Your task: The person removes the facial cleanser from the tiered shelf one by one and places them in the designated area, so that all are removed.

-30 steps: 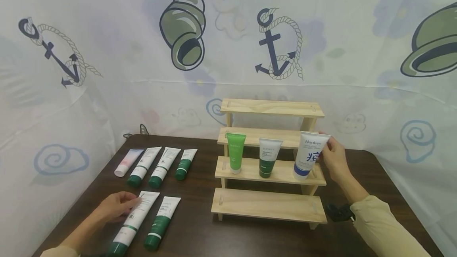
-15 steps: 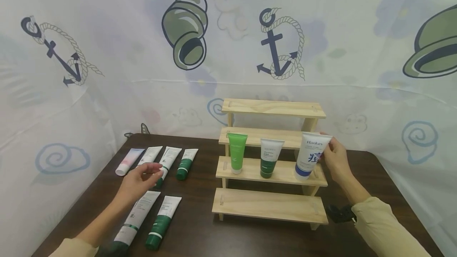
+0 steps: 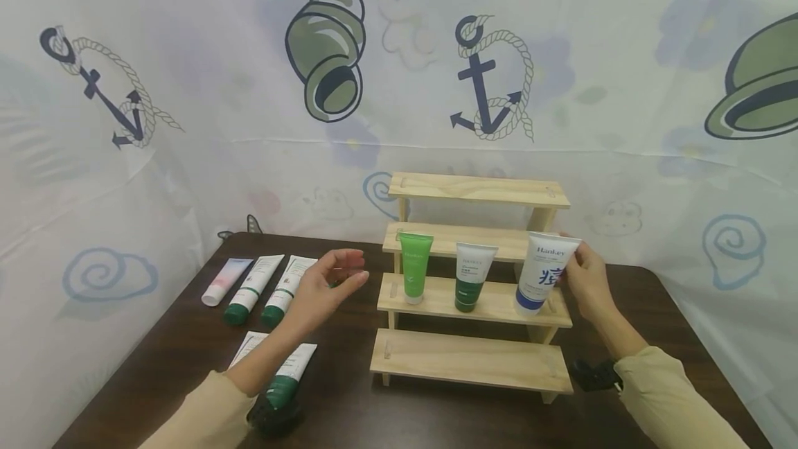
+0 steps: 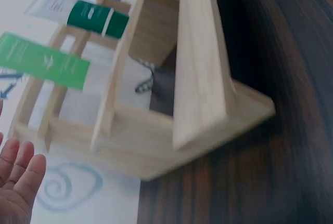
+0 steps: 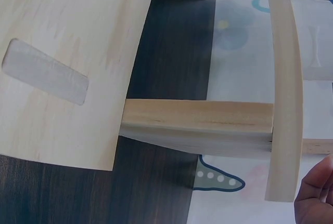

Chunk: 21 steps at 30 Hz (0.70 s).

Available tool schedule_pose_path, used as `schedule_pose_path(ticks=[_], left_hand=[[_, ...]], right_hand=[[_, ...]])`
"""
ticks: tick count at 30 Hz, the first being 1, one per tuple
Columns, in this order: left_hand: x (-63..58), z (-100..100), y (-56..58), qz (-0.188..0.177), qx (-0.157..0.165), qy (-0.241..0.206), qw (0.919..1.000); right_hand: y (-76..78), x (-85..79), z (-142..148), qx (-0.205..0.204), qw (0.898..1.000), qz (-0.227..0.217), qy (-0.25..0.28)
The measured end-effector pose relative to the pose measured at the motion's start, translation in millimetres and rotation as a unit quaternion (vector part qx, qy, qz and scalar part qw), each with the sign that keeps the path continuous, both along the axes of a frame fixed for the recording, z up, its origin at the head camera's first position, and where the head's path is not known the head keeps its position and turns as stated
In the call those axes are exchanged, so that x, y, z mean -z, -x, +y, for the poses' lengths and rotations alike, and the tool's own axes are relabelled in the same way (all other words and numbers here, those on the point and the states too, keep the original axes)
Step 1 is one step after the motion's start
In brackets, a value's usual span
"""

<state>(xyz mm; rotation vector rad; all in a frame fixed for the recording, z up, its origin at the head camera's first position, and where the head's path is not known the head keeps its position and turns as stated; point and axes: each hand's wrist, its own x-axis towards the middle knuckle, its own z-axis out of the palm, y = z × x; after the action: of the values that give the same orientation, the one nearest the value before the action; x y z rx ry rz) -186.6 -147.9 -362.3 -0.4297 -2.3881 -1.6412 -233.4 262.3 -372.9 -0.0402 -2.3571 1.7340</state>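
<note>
My right hand (image 3: 586, 276) pinches the right upper edge of a white squeeze tube (image 3: 544, 270) with blue lettering and a blue base. This tube stands on its cap on the second step up of a wooden stepped rack (image 3: 467, 362). Left of it on the same step stand a white-and-green tube (image 3: 474, 276) and a bright green tube (image 3: 415, 265). My left hand (image 3: 327, 289), holding nothing, hovers left of the rack with fingers relaxed. In the left wrist view the fingertips (image 4: 28, 174) lie beside the rack's end. The left hand largely hides a small tube behind it.
On the dark table (image 3: 339, 400) at left lie a pink-and-white tube (image 3: 226, 283) and two white tubes with green caps, one of them (image 3: 253, 289) in the middle. Nearer, the left forearm partly covers another white-and-green tube (image 3: 293, 373). A patterned cloth (image 3: 399, 109) hangs behind.
My left hand has left the long white tube at the lower left, which stays lying, and moved up and right towards the rack. The right hand has stayed at the blue-lettered tube.
</note>
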Motion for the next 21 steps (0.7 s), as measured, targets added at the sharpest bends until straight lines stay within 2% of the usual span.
schedule_pose_path(ticks=[5, 10, 15, 21], left_hand=[[-4.6, 25.2, 8.7, 0.008, 0.040, -0.058, 0.9975], [-7.9, 42.6, 14.5, 0.019, 0.066, -0.094, 0.9932], [-10.1, 53.8, 17.2, 0.014, 0.074, -0.115, 0.9906], [-12.2, 62.8, 17.0, 0.013, 0.069, -0.107, 0.9918]], right_hand=[[0.4, 0.9, -0.2, -0.001, 1.000, 0.001, 0.004], [1.1, 1.5, -0.1, 0.002, 1.000, 0.004, 0.001], [0.4, 1.7, -0.2, -0.004, 1.000, 0.008, 0.009], [0.2, 3.2, -0.1, -0.008, 1.000, 0.009, 0.013]])
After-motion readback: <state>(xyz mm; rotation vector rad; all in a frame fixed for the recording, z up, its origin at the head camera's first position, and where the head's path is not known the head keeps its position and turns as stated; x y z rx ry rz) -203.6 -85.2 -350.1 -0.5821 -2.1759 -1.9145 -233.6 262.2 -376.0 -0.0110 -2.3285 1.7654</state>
